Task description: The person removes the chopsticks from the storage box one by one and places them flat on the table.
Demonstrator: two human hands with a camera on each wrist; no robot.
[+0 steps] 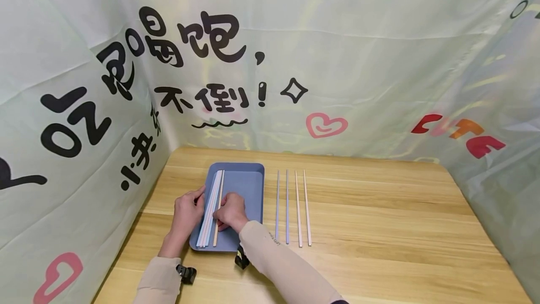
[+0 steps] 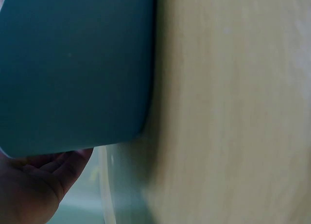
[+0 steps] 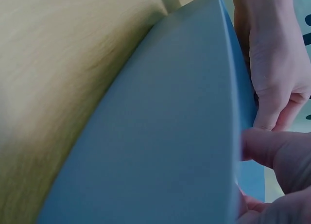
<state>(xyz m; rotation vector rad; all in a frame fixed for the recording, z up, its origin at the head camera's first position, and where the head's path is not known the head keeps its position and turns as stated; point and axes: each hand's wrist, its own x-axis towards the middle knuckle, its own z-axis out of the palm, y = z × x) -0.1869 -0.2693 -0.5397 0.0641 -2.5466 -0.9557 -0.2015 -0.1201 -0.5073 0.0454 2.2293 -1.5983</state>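
A blue-grey rectangular tray (image 1: 244,182) lies on the table, with a row of pale blue, white and pink chopsticks (image 1: 209,210) along its left side. Just right of that row is an orange-tan chopstick (image 1: 215,237), which my right hand (image 1: 232,210) pinches between thumb and fingers near its middle. My left hand (image 1: 187,212) holds the tray's left edge; its fingers are partly hidden behind the tray wall (image 2: 73,78) in the left wrist view. From the right wrist, the tray's outer side (image 3: 150,122) hides the chopsticks.
To the right of the tray, two purple chopsticks (image 1: 288,205) and two pink chopsticks (image 1: 298,208) lie apart and roughly parallel on the wooden table (image 1: 379,229). Printed cloth walls (image 1: 371,83) stand behind the table and on both sides.
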